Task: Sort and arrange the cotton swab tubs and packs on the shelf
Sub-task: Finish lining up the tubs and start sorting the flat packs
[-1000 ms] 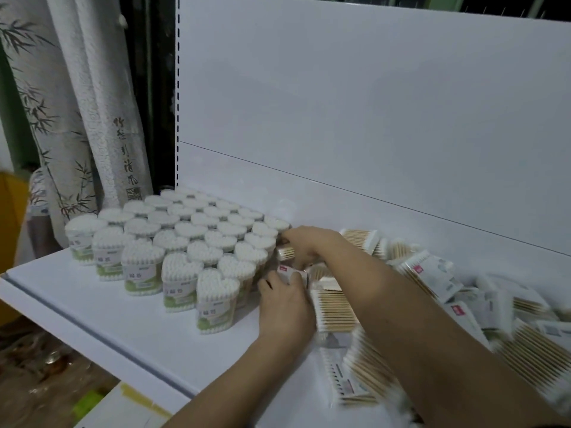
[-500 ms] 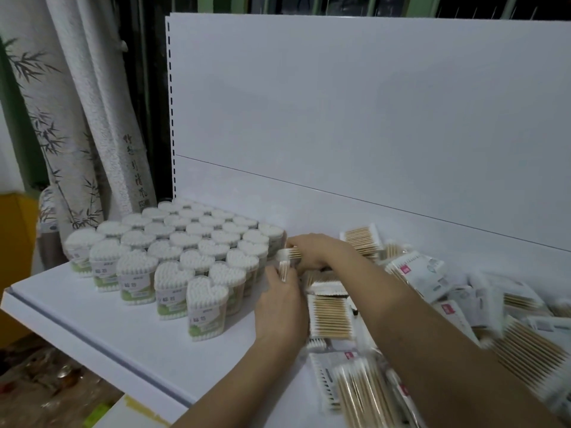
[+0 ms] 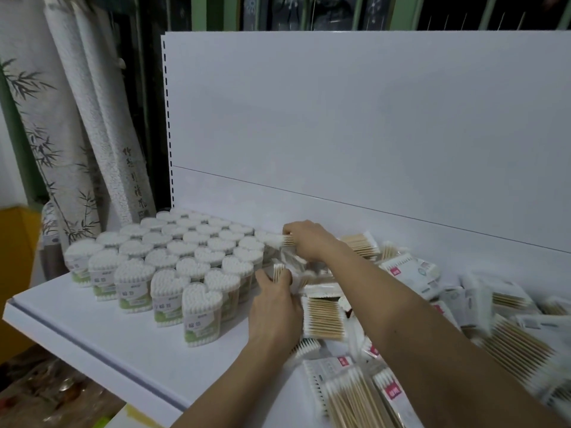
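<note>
We see a cotton swab pack (image 3: 279, 271) pinched upright in the left hand (image 3: 275, 307), just beside the heart-shaped tubs (image 3: 173, 261) massed on the shelf (image 3: 123, 344). The right hand (image 3: 309, 242) grips another pack (image 3: 285, 240) at the tubs' back corner, with loose packs (image 3: 401, 319) heaped rightward.

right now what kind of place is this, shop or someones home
Probably a small shop being stocked: a white retail shelf with a slotted upright, many identical heart-shaped swab tubs in rows, and a heap of swab packs.

The loose packs (image 3: 509, 341) at right are blurred and cut by the frame edge; the right forearm (image 3: 432, 319) hides several more.
</note>
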